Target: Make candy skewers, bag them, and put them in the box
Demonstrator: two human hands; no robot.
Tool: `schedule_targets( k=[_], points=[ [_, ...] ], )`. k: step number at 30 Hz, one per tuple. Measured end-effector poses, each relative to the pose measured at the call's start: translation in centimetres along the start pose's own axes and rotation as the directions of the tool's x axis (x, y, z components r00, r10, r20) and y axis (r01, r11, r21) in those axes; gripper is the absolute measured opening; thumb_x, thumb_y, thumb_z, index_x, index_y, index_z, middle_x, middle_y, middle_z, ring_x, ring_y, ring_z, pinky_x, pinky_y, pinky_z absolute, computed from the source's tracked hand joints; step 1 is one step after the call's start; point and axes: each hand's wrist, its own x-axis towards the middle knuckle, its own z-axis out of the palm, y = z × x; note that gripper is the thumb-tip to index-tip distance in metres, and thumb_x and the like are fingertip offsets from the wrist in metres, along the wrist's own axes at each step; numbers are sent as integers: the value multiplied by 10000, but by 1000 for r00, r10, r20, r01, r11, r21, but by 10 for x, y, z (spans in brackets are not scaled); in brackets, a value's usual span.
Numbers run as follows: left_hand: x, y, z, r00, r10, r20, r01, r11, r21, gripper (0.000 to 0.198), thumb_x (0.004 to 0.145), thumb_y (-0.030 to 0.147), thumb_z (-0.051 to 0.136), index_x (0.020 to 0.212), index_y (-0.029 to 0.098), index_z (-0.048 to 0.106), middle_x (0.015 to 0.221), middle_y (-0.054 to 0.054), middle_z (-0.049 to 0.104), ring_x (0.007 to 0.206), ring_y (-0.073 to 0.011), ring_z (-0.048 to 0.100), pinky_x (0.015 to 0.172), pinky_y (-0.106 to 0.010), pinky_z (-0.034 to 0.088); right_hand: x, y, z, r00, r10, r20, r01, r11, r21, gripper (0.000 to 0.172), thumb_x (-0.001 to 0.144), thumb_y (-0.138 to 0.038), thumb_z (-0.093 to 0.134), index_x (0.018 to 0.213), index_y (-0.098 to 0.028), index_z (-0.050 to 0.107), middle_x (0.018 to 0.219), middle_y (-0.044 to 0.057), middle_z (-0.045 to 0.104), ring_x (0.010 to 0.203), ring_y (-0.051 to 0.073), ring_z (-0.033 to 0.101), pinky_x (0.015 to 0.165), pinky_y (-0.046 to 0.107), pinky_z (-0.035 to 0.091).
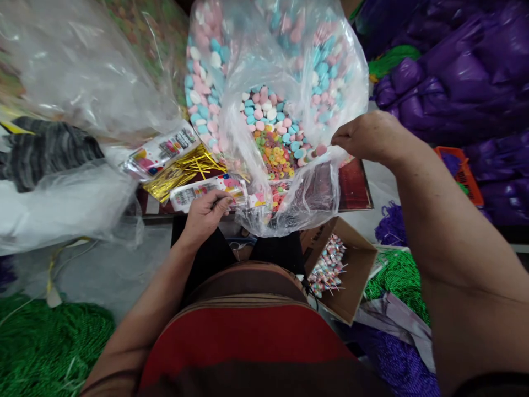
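Note:
A large clear plastic bag lies open in front of me. Pink, blue and white candies fill it, with small colourful ring candies nearer its mouth. My right hand is closed at the bag's right edge, its fingers pinched on the plastic. Over a stack of printed packets at the table's front edge, my left hand has thumb and fingers pressed together; what they hold, if anything, is hidden. Gold twist ties lie just behind, beside more printed packets.
A cardboard box of small wrapped sweets stands below the table, right of my lap. Large clear bags crowd the left. Purple bags and an orange basket are at right. Green bead strands lie on the floor.

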Motion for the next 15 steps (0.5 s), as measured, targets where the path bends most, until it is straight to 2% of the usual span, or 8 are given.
schedule_targets(
  k=[7, 13, 15],
  points=[
    [0, 0, 1, 1000, -5, 2, 5, 1000, 15, 175, 892, 354, 650, 838, 192, 687, 670, 27, 668, 542, -94, 617, 542, -202, 486, 8, -6, -3, 1000, 7, 8, -7, 1000, -2, 372, 1019, -308, 503, 1206, -112, 758, 1325, 180, 703, 1256, 336, 618, 964, 427, 467],
    [0, -2, 2, 1000, -19, -8, 19, 1000, -10, 194, 888, 382, 665, 839, 196, 693, 659, 26, 659, 543, -102, 612, 546, -213, 485, 15, -9, 6, 999, 16, -33, -14, 999, 48, 363, 1000, -302, 548, 1152, -67, 780, 1259, 183, 728, 1257, 361, 608, 973, 465, 437],
    [0, -1, 2, 1000, -26, -9, 26, 1000, -16, 206, 885, 395, 668, 832, 198, 692, 653, 27, 653, 541, -102, 606, 543, -212, 481, 19, -4, 11, 993, -33, -110, 40, 997, 64, 356, 991, -305, 561, 1102, -62, 797, 1215, 188, 744, 1212, 356, 637, 949, 462, 446]
  ],
)
